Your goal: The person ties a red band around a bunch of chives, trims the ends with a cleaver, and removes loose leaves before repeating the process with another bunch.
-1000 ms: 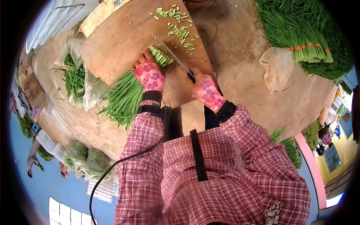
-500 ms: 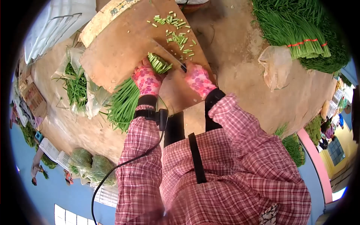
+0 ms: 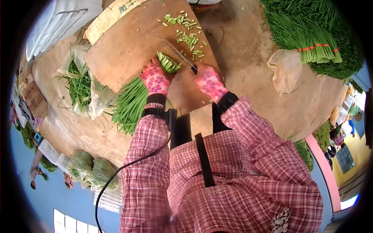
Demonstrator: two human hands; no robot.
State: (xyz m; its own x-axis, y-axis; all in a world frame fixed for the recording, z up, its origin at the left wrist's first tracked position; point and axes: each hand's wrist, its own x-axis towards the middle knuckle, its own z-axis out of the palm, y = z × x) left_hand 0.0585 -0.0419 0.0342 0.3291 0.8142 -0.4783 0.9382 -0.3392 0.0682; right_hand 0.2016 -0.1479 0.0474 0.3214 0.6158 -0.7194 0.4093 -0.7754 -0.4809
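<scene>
My left hand (image 3: 156,79), in a pink flowered glove, is closed around a bundle of long green stalks (image 3: 131,103), likely garlic chives. The bundle's pale cut ends (image 3: 168,63) stick out past my fingers over the brown board (image 3: 116,58), while the leafy part trails off the near edge. In my right hand (image 3: 210,82), gloved alike, is the dark handle of a knife (image 3: 175,50). Its thin blade points up and left, just beyond the cut ends and apart from them. Short cut stalk pieces (image 3: 190,40) lie scattered on the board's far right part.
Left of the board sits an open plastic bag (image 3: 92,97) of loose greens. Large banded green bundles (image 3: 318,52) lie at the upper right, beside a crumpled clear bag (image 3: 284,72). White crates (image 3: 58,23) stand upper left. People are visible at the far edges.
Both hands, the bundle and the board appear slightly shifted right in view. The knife blade has swung a little farther from the cut ends. Both grips stay the same.
</scene>
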